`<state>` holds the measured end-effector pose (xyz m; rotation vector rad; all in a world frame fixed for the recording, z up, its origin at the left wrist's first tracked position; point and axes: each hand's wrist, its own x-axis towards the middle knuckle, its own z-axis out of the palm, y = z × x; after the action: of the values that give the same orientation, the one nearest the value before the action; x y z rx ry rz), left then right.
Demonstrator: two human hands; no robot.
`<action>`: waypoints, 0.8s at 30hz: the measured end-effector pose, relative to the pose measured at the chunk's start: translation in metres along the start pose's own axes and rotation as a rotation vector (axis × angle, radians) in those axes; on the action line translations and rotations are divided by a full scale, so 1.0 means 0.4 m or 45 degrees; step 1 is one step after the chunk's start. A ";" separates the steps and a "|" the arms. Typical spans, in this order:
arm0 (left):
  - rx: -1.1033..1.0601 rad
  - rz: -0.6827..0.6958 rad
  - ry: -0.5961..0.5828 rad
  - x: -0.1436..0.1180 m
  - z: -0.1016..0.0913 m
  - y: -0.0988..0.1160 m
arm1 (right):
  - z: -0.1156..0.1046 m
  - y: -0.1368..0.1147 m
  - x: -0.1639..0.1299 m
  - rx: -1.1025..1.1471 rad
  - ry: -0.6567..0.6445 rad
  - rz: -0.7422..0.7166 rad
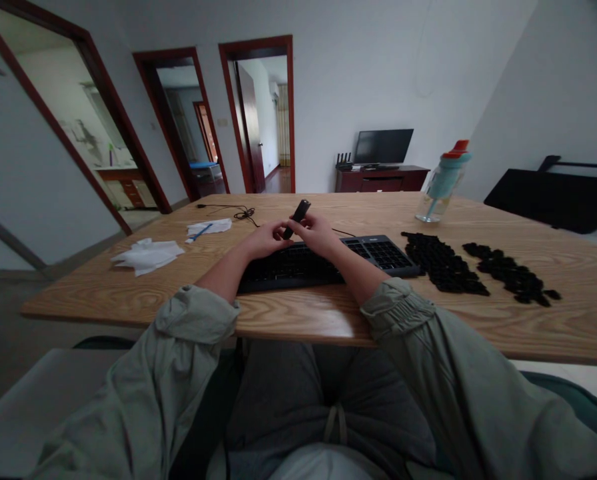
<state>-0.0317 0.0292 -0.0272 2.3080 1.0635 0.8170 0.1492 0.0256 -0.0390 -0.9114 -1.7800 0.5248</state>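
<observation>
Hands: left hand [267, 238] and right hand [316, 233] both gripping black tool [296, 218], held tilted above keyboard [328, 261] on table [298, 313]. Risk, probably: slipping grip dropping tool onto keys; loose keycaps [446, 264] nearby easily scattered by sleeve.

We wear a loose, pale sage-green jacket of thin, crinkled fabric. Its 2 sleeves are pushed up, and the gathered elastic cuffs bunch into soft folds, leaving our forearms bare down to our left hand [266, 239] and right hand [318, 233]. Below, our lap shows dark grey soft trousers with a light drawstring hanging at the waist, above a lighter grey hem.
</observation>
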 end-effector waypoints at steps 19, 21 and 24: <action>0.246 0.007 -0.068 -0.003 -0.033 -0.046 | -0.007 0.004 -0.009 -0.221 0.139 0.224; 0.246 0.050 -0.075 -0.002 -0.034 -0.051 | -0.006 0.002 -0.011 -0.256 0.099 0.216; 0.250 0.067 -0.088 -0.003 -0.033 -0.057 | -0.005 -0.001 -0.014 -0.308 0.048 0.187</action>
<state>-0.0530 0.0441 -0.0324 2.5174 1.1005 0.6734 0.1520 0.0208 -0.0411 -1.2189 -1.7767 0.3867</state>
